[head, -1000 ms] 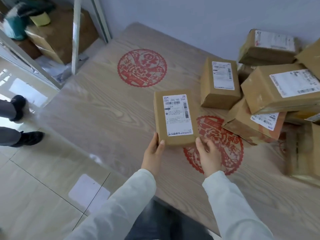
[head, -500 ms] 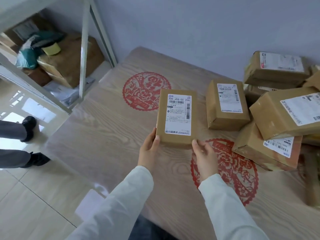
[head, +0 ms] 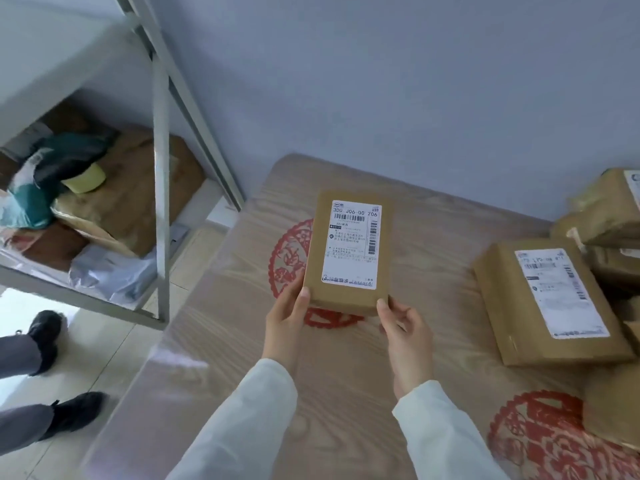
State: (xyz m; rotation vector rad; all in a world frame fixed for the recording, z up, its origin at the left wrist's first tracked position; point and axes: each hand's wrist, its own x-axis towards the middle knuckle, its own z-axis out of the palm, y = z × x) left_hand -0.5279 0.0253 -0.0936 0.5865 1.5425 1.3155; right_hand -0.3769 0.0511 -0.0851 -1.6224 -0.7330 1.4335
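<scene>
The small brown parcel is held up over the wooden surface, with its label facing the camera and a red paper-cut pattern behind it. The left hand grips its near left corner and the right hand its near right corner, the fingers clamped on the cardboard. A bigger parcel lies well apart on the right.

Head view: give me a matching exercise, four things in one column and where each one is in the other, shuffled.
Things:
1 parcel 206
2 teal bag
3 black shoes
4 red paper-cut

Places:
A on the floor
B held in the left hand and right hand
C flat on the table
D on the shelf

Pairs: 1-B, 2-D, 3-A, 4-C.
</scene>
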